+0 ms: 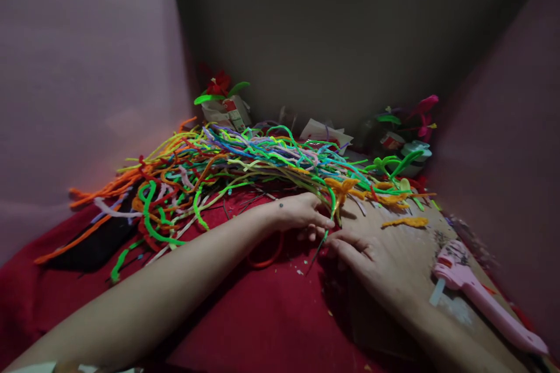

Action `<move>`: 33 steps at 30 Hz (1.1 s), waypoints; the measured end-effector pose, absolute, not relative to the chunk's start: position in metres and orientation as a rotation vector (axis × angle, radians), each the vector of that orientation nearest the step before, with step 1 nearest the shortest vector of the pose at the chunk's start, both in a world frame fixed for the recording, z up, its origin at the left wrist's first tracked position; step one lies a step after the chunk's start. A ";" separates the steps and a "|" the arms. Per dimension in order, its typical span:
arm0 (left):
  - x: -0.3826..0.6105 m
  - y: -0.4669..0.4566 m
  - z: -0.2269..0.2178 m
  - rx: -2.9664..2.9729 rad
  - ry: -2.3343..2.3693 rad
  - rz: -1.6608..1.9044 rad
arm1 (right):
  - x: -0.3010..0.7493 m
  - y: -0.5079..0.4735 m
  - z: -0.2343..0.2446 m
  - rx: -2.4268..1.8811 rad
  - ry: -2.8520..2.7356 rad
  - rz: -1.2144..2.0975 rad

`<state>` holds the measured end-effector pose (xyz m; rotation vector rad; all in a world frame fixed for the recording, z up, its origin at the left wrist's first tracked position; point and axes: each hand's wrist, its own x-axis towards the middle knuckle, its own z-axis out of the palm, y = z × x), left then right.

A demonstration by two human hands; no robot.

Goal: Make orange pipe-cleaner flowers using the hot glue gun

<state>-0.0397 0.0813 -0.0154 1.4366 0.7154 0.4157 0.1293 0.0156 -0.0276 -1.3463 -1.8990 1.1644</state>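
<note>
In the head view, an orange flower [343, 188] stands at the top of a green stem [331, 210], right of centre. The flower head looks shaped and joined to its stem; green wrapping covers the upper stem, while the dark lower end [312, 262] seems bare, so I judge the wrapping is partly done and that end is left.

The stem runs between the two hands, flower just beyond the fingertips, dark end pointing nearer and left. The left hand [301, 213] is nearly closed, thumb and fingers pinching the stem below the flower. The right hand [367, 256] has its fingers drawn together, their tips at the stem's lower part; whether they grip it or only touch, I cannot tell.

Beyond the hands lies a heap of coloured fuzzy stems [266, 151]. To the right, a loose orange piece [405, 222] and a pink glue gun [485, 297] rest on a brown board [402, 250].
</note>
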 end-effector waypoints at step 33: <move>-0.095 -0.055 0.015 1.124 0.930 0.450 | 0.134 0.006 -0.017 -1.354 -1.689 1.312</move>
